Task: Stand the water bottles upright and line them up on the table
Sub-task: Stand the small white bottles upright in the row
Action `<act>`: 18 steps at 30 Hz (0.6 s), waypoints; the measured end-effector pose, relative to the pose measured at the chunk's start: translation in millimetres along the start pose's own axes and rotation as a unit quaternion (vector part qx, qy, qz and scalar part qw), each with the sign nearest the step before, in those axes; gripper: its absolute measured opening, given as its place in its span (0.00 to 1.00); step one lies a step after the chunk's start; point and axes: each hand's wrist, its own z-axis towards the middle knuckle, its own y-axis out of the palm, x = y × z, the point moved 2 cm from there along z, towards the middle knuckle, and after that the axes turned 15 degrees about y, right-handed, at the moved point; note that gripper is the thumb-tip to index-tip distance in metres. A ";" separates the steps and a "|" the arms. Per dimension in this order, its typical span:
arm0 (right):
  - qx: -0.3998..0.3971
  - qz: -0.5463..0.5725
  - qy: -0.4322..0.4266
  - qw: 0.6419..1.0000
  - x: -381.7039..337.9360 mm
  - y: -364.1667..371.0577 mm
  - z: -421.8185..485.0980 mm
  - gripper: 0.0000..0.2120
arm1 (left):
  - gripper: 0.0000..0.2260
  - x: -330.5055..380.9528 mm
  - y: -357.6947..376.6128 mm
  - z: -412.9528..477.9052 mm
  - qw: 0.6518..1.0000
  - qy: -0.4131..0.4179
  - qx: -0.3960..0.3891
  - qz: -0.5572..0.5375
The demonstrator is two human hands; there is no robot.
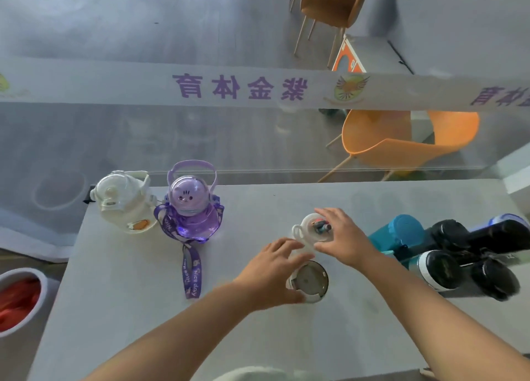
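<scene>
Grey table (120,309) carries the bottles in three groups. At its far left corner two stand upright and just beside each other: one cream bottle (123,205) and one purple bottle (190,208) with a cat face on its clear dome. One purple strap (191,274) trails from the purple bottle across the top toward the near edge.

In the middle, one white bottle (311,281) sits between both hands. Its round grey end faces the camera and its domed cap (308,223) with a loop handle lies at the far end; whether it is tilted or lying flat cannot be told. The left hand (272,268) wraps the body, fingers curved over the top and thumb below. The right hand (347,237) clasps the cap between spread fingers and thumb.

At the right edge of the table, bottles lie on their sides in a heap: one teal bottle (398,231) nearest the hands, and dark bottles (470,237) touching it, showing three black round ends, though their exact number cannot be told.

Behind the table stretches one white banner (241,89) with purple characters, with two orange chairs (401,139) beyond it. One grey tub (40,294) with red contents stands beside the table's left side.
</scene>
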 end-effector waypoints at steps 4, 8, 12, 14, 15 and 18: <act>-0.058 -0.022 -0.023 0.998 11.9 0.3 20.9 0.40 | 0.40 7.9 16.8 16.8 0.998 -0.040 -0.043 -0.024; -0.093 -0.028 -0.058 0.994 21.7 2.7 36.6 0.42 | 0.37 9.1 21.0 18.4 0.993 -0.102 -0.016 -0.059; -0.111 -0.026 -0.096 0.989 27.0 4.9 47.1 0.42 | 0.33 -4.6 9.4 9.5 0.977 -0.192 0.064 -0.073; -0.103 -0.024 -0.107 0.989 27.3 5.2 50.3 0.40 | 0.33 -16.0 1.8 3.4 0.966 -0.231 0.100 -0.058; -0.096 -0.019 -0.108 0.989 26.8 5.6 51.5 0.39 | 0.33 -22.1 -2.2 1.2 0.960 -0.250 0.120 -0.046; -0.062 0.012 -0.101 0.993 20.5 6.2 56.5 0.35 | 0.33 -41.3 -18.4 1.5 0.932 -0.310 0.185 -0.009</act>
